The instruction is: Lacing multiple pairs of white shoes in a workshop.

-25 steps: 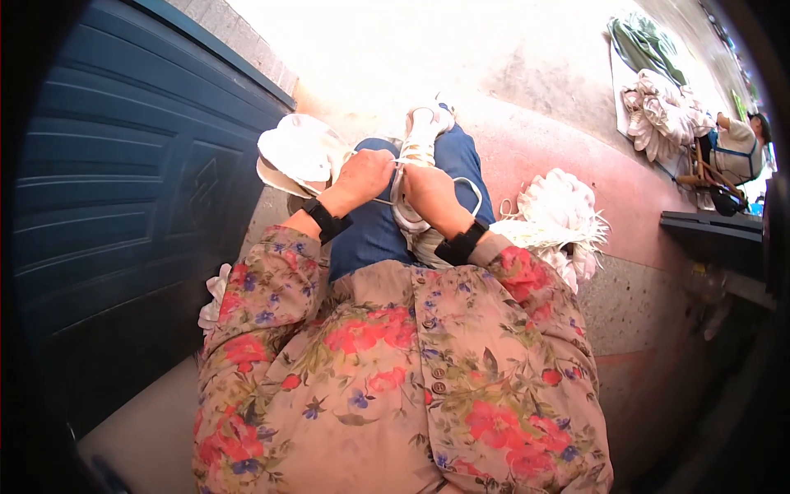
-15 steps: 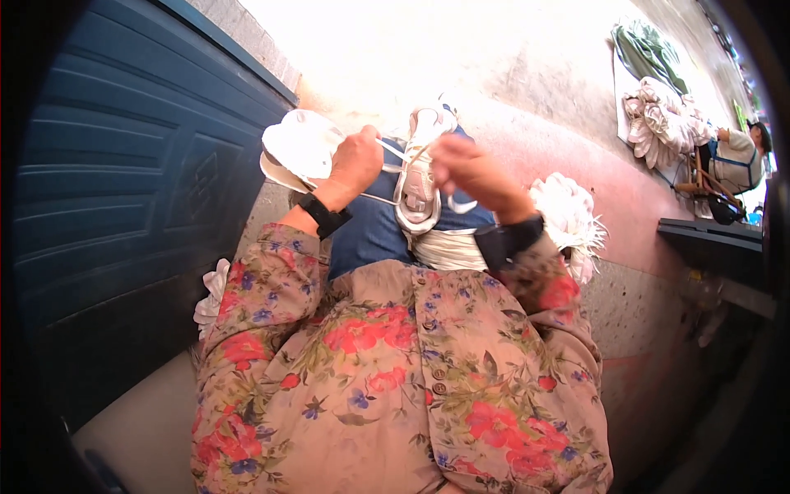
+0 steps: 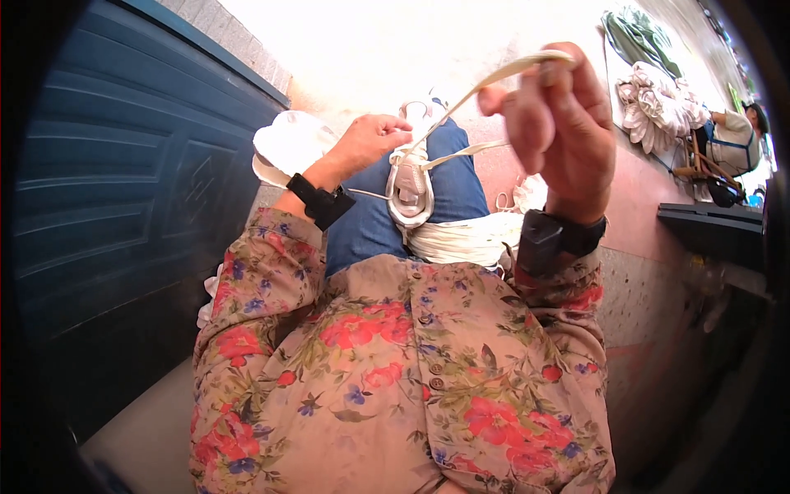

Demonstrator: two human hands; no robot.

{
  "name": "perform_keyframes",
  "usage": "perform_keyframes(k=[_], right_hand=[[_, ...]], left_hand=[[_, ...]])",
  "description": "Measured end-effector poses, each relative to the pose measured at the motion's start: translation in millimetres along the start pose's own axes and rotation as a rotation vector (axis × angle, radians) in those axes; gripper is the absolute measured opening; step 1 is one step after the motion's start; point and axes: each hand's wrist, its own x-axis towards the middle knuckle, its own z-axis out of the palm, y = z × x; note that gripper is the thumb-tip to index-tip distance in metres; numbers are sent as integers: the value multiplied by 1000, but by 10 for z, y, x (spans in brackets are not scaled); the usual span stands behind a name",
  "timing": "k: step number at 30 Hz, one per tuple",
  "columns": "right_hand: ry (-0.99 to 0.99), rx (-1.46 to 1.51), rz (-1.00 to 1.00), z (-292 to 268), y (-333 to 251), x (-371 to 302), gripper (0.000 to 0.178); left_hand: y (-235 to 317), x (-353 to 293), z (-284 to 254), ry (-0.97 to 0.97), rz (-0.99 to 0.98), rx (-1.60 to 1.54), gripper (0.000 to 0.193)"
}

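Note:
A white sneaker (image 3: 409, 198) lies across my blue-trousered lap, its toe end nearest me. My right hand (image 3: 572, 123) is raised up and to the right, pinching a flat cream shoelace (image 3: 485, 85) that stretches taut down to the sneaker's eyelets. Another stretch of lace runs from the sneaker toward the right and passes behind that hand. Beside the sneaker's upper left side is my left hand (image 3: 368, 146), fingers curled together; what they grip, if anything, is hidden. A bundle of white laces (image 3: 465, 240) rests over my right thigh.
A pale, overexposed shoe-like shape (image 3: 292, 142) sits left of my knees, near a dark blue panelled door (image 3: 123, 189). At the far right are a pile of white shoes (image 3: 654, 107), a green bundle (image 3: 638, 41) and a seated person (image 3: 735, 140). A dark ledge (image 3: 712, 222) stands nearer.
My right hand has risen from the sneaker to the upper right, drawing the lace out with it. My left hand has shifted slightly right and up, closer to the sneaker.

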Motion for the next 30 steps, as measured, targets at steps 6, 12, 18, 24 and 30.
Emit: perform_keyframes(k=[6,12,18,24,30], right_hand=[[29,-193,152,137,34,113,17],[199,-84,18,-271,11,-14,17],[-108,-283,258,176,-17,199,18],[-12,-327,122,13,70,146,17],[655,485,-14,-827,83,-405,22]], left_hand=[[627,-64,76,-491,178,-205,31],[419,-58,-255,-316,-25,-407,23],[793,48,-113,-501,269,-540,54],[926,26,-11,-720,238,-333,33],[-188,311,-1188,393,-239,-1286,19]])
